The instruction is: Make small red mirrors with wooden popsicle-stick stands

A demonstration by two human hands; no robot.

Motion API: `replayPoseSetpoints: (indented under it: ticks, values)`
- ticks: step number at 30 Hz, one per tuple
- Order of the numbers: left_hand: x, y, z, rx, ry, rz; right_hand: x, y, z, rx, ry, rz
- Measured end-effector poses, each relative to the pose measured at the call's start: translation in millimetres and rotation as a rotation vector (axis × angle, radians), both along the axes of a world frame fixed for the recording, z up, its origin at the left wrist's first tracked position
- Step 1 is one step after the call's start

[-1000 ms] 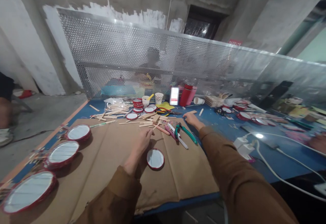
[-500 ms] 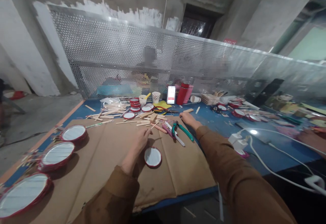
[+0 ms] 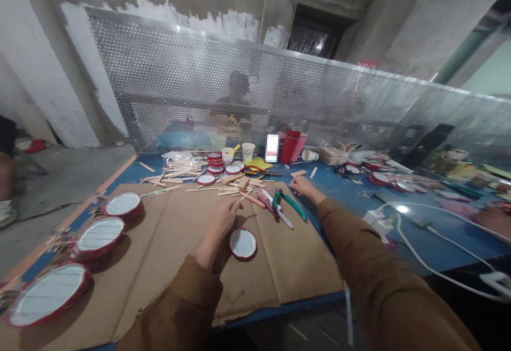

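My left hand [image 3: 227, 217] is closed in a pinch over the cardboard [image 3: 171, 266], a thin wooden stick [image 3: 245, 195] showing at its fingertips. Just below it lies a small round red-rimmed drum [image 3: 243, 243] with a white face. Stretched out to the far side, my right hand [image 3: 302, 186] has its fingers curled together low over the blue table; what they hold, if anything, is hidden. Close beyond them is a flat wooden piece [image 3: 298, 173]. Green-handled pliers [image 3: 293, 206], a white marker [image 3: 285, 219] and a pile of wooden sticks [image 3: 235, 187] lie between the hands.
Three larger red-rimmed drums [image 3: 99, 235] line the left side. Along the back stand paper cups [image 3: 248, 152], a lit phone [image 3: 272, 148] and a red bottle [image 3: 290, 147], before a perforated metal screen [image 3: 175, 74]. White chargers and cables [image 3: 379, 220] lie right; another person's hand [image 3: 493, 223] is beyond.
The view has shifted slightly, moving everything a little rightward in the picture. Both hands keep nearly the same places over the table, and the left still pinches the stick.
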State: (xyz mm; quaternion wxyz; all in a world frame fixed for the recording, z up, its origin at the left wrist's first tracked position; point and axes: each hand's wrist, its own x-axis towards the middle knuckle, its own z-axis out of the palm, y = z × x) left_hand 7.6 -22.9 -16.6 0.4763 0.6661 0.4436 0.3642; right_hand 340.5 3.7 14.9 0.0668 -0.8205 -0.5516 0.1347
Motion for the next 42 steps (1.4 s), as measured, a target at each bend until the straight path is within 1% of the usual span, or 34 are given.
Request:
replayPoseSetpoints:
  ticks: [4, 7, 11, 14, 16, 18, 22, 26, 30, 33, 36, 38, 40, 42]
  values:
    - [1, 2, 0.1, 0.054, 0.031, 0.022, 2, -11, 7.1, 0.080, 0.086, -0.045]
    - [0, 4, 1.2, 0.120, 0.053, 0.047, -6, -12, 10.9, 0.146, 0.143, -0.033]
    - [-2, 4, 0.3, 0.179, 0.055, 0.059, -30, -5, 11.7, 0.182, 0.189, 0.052]
    - [-2, 4, -1.1, 0.177, 0.034, 0.070, -49, 2, 12.8, 0.181, 0.188, 0.139]
    - [-2, 3, -0.9, 0.167, 0.022, 0.080, -56, 6, 15.1, 0.169, 0.168, 0.182]
    - [-2, 3, 0.4, 0.162, 0.023, 0.086, -57, 10, 18.3, 0.154, 0.128, 0.192]
    - [-2, 3, 2.6, 0.160, 0.031, 0.084, -51, 15, 21.4, 0.111, -0.017, 0.112]
    - [-2, 5, 1.2, 0.175, 0.025, 0.076, -54, 19, 15.2, 0.032, -0.119, 0.047]
    - [-3, 6, -1.4, 0.165, 0.046, 0.055, -68, 22, 9.4, 0.005, -0.146, 0.080]
    - [-2, 6, -1.7, 0.159, 0.032, 0.036, -74, 20, 9.9, 0.019, -0.146, 0.113]
    - [0, 5, -0.6, 0.153, 0.027, 0.020, -71, 17, 12.6, 0.060, -0.141, 0.117]
    - [0, 4, -0.4, 0.143, 0.033, 0.013, -62, 15, 14.1, 0.100, -0.147, 0.080]
    - [0, 5, -1.0, 0.128, 0.041, 0.010, -47, 12, 14.5, 0.136, -0.168, -0.003]
    - [0, 4, -1.4, 0.114, 0.045, 0.010, -29, 7, 13.1, 0.150, -0.197, -0.120]
